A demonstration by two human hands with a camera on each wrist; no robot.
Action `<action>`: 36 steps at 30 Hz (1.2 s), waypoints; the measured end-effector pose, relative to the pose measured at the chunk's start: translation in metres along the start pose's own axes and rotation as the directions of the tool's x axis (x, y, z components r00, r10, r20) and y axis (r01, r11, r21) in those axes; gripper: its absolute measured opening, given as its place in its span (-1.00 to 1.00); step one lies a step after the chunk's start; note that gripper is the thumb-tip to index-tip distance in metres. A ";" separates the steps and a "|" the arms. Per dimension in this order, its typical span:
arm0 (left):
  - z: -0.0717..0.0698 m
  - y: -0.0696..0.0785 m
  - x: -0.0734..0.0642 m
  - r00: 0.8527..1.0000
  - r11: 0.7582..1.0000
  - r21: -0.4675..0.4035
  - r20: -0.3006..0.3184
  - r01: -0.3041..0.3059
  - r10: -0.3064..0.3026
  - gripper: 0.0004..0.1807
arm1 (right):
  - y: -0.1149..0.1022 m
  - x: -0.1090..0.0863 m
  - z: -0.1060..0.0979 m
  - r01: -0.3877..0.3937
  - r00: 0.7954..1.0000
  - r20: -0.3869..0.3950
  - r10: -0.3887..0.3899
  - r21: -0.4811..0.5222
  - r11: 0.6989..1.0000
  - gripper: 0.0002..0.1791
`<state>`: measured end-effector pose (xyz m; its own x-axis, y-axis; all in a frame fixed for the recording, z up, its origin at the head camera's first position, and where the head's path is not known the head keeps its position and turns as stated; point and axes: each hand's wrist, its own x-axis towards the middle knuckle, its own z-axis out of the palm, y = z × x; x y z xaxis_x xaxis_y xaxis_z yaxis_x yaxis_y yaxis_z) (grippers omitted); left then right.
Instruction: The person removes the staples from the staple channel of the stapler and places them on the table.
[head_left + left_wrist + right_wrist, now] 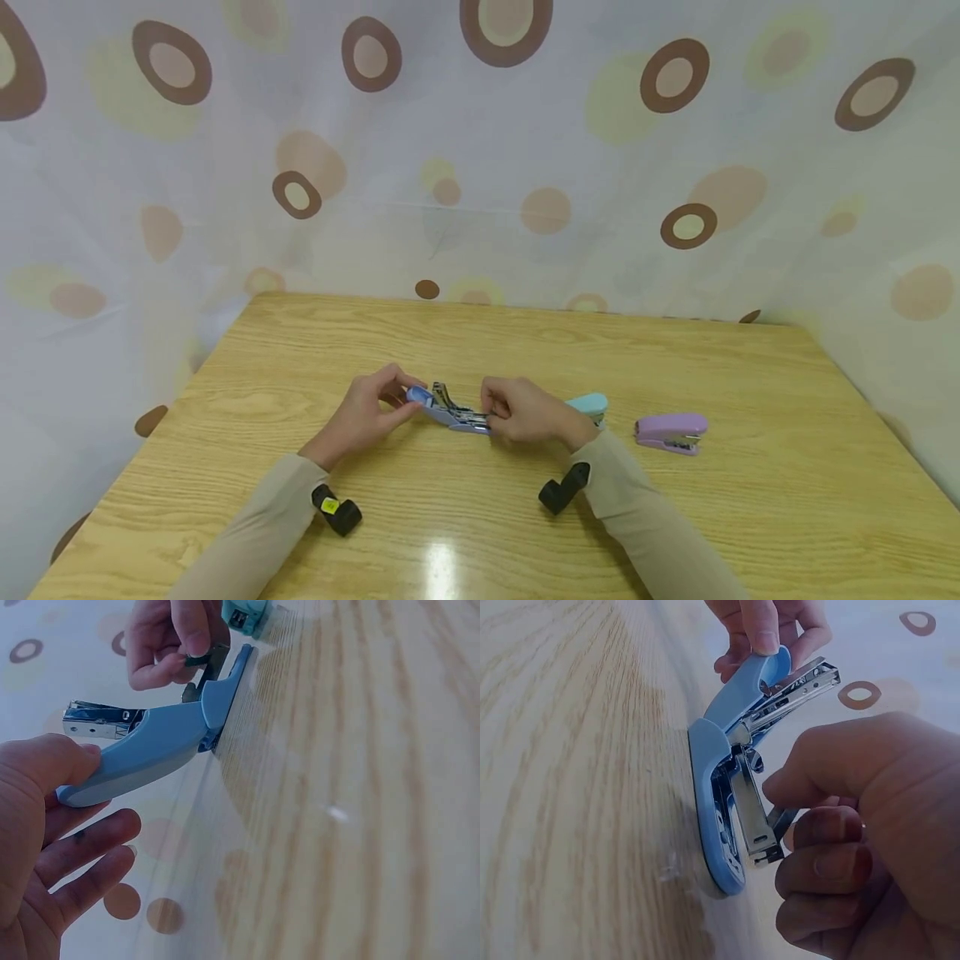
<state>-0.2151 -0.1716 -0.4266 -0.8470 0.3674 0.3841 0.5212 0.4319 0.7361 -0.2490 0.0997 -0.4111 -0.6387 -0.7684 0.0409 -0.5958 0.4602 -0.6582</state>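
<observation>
A blue stapler (457, 421) lies opened out on the table, its cover swung back and its metal magazine (751, 799) exposed. My left hand (369, 408) pinches the end of the raised cover between thumb and index finger, the other fingers spread in the left wrist view. My right hand (527, 408) is over the magazine end, fingers curled. Between its thumb and index finger it pinches a short, dark grey strip of staples (782, 823), held close beside the magazine. In the right wrist view the fingers partly cover the strip.
Behind my right wrist stands a turquoise stapler (591, 405), partly hidden by the hand. A purple stapler (671, 432) is farther right on the wooden table (450, 517). A patterned cloth (480, 167) hangs behind the table's far edge.
</observation>
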 end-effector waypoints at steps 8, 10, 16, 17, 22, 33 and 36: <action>0.000 -0.002 0.000 1.000 1.000 0.004 0.001 -0.011 0.011 -0.81 | 0.001 -0.001 0.000 0.017 0.996 -0.081 -0.022 -0.063 0.998 -0.87; 0.000 -0.002 0.000 1.000 1.000 0.007 0.001 -0.008 0.008 -0.81 | 0.001 -0.001 0.000 0.018 0.995 -0.098 -0.025 -0.068 0.997 -0.89; 0.001 -0.002 0.000 1.000 1.000 0.012 0.003 0.009 -0.009 -0.81 | 0.002 0.000 0.000 -0.010 0.995 -0.099 0.004 -0.059 0.998 -0.83; 0.001 -0.002 -0.001 1.000 1.000 0.012 0.003 0.010 -0.010 -0.81 | 0.002 0.000 0.000 -0.020 0.995 -0.101 0.014 -0.061 0.998 -0.82; 0.001 -0.001 0.000 1.000 1.000 0.011 0.004 0.012 -0.012 -0.81 | 0.002 -0.003 -0.001 -0.054 0.990 -0.131 0.041 -0.092 0.994 -0.88; 0.000 0.001 0.000 1.000 0.999 0.026 0.004 0.022 -0.022 -0.80 | -0.005 -0.010 -0.006 -0.098 0.982 -0.178 0.064 -0.186 0.978 -0.87; 0.000 0.002 0.000 1.000 0.999 0.031 0.004 0.019 -0.019 -0.80 | -0.006 -0.012 -0.007 -0.114 0.980 -0.181 0.079 -0.195 0.974 -0.86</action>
<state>-0.2143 -0.1705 -0.4256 -0.8564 0.3625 0.3676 0.5080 0.4644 0.7255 -0.2411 0.1096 -0.4019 -0.7610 -0.6367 0.1244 -0.6025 0.6227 -0.4993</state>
